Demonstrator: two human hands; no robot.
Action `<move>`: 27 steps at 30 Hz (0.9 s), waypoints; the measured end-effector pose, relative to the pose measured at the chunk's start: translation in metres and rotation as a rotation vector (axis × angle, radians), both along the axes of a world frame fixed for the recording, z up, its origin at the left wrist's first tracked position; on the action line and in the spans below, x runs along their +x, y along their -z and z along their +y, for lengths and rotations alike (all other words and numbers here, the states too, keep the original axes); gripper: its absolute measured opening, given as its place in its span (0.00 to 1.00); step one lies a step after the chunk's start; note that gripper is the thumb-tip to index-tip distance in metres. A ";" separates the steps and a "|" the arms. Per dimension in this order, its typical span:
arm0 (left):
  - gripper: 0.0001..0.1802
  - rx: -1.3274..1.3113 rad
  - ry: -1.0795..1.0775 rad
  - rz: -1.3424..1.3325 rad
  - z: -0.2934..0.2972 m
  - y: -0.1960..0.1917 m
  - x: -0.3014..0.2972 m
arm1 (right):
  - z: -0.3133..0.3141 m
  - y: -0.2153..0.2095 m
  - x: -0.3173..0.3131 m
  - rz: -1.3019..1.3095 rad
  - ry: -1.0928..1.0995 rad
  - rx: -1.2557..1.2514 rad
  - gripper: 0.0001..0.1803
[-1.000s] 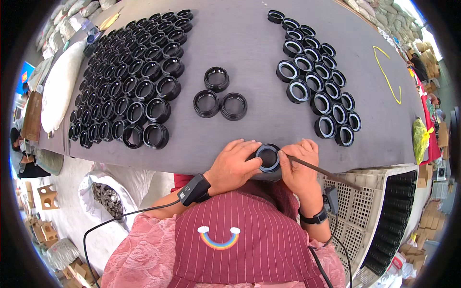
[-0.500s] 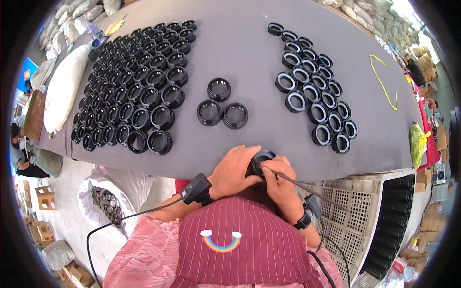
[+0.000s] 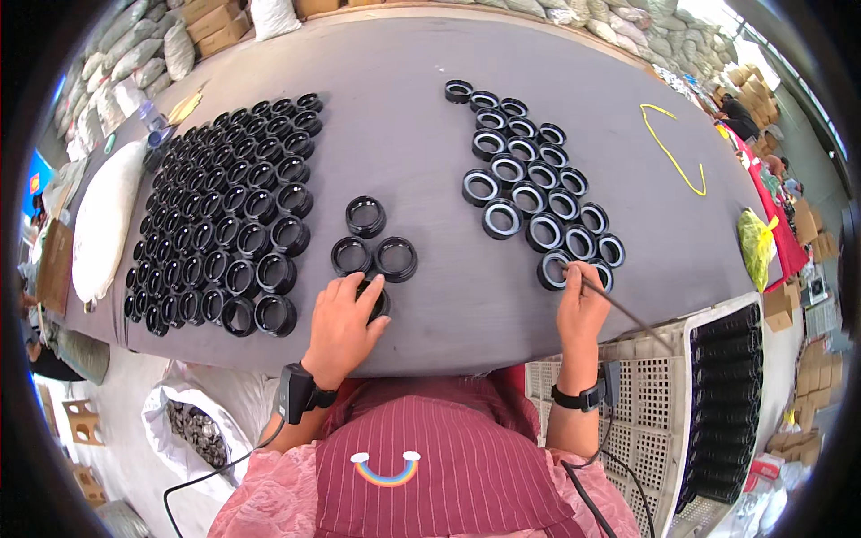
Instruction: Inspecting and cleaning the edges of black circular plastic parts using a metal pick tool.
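My left hand [image 3: 345, 323] rests on a black ring [image 3: 379, 301] lying on the grey table [image 3: 404, 117], fingers curled over it. This ring sits just below a cluster of three loose black rings [image 3: 366, 216]. My right hand [image 3: 581, 309] pinches a thin dark rod [image 3: 628, 314]. The rod's tip touches the nearest ring [image 3: 553, 269] of the right-hand group of pale-lined rings [image 3: 529, 179]. A large block of black rings [image 3: 224, 224] fills the table's left side.
A yellow cord [image 3: 673, 152] lies at the far right of the table, with a yellow-green bag [image 3: 758, 247] at its edge. A white sack [image 3: 103, 220] lies at the left. Below the table are a pale crate [image 3: 646, 421], black trays [image 3: 726, 403] and a bag of parts [image 3: 193, 430].
Both hands held one ring at the table's near edge. My left hand has carried it forward beside the three loose rings. My right hand has swung right with the rod.
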State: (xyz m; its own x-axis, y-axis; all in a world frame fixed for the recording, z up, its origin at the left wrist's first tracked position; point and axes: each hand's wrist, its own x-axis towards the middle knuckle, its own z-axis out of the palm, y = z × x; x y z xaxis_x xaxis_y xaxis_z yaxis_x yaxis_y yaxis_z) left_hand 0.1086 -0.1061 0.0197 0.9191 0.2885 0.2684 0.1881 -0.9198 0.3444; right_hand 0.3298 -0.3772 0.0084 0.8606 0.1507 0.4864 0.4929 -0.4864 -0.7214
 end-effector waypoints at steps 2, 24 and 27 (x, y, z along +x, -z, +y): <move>0.31 0.128 -0.037 -0.119 -0.005 0.001 0.002 | -0.012 0.000 0.008 0.016 0.080 -0.118 0.08; 0.29 -0.441 0.342 -0.212 -0.063 0.037 0.027 | 0.021 0.021 -0.084 0.521 -0.529 0.385 0.07; 0.26 -0.402 0.367 -0.225 -0.061 0.038 0.027 | 0.026 0.023 -0.077 0.169 -0.559 0.196 0.05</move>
